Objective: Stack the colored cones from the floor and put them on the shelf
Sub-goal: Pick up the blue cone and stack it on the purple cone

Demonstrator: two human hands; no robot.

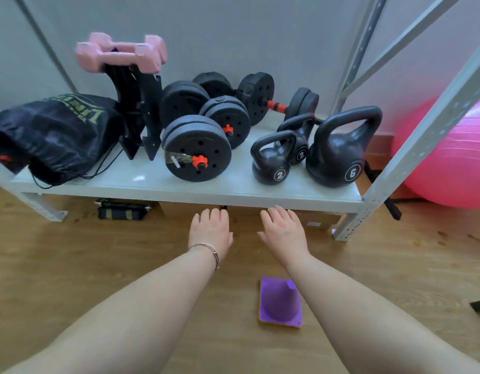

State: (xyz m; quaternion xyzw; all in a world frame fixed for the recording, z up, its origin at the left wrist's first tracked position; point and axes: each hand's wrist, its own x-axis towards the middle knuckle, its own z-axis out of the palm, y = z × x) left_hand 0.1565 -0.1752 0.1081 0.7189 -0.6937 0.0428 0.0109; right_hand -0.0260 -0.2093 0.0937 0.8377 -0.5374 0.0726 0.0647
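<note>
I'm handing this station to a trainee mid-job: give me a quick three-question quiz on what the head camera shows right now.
1. True or false: the purple cone already stands on the shelf.
2. Multiple choice: what does the left hand hold? A) a kettlebell B) nothing C) a cone
3. Fill in: the largest kettlebell bears the number ___.

Key:
1. False: it stands on the floor, partly under the right forearm, with a yellow edge showing beneath its base.
2. B: both it and the right hand are open, palms down, just before the shelf's front edge.
3. 6
</note>
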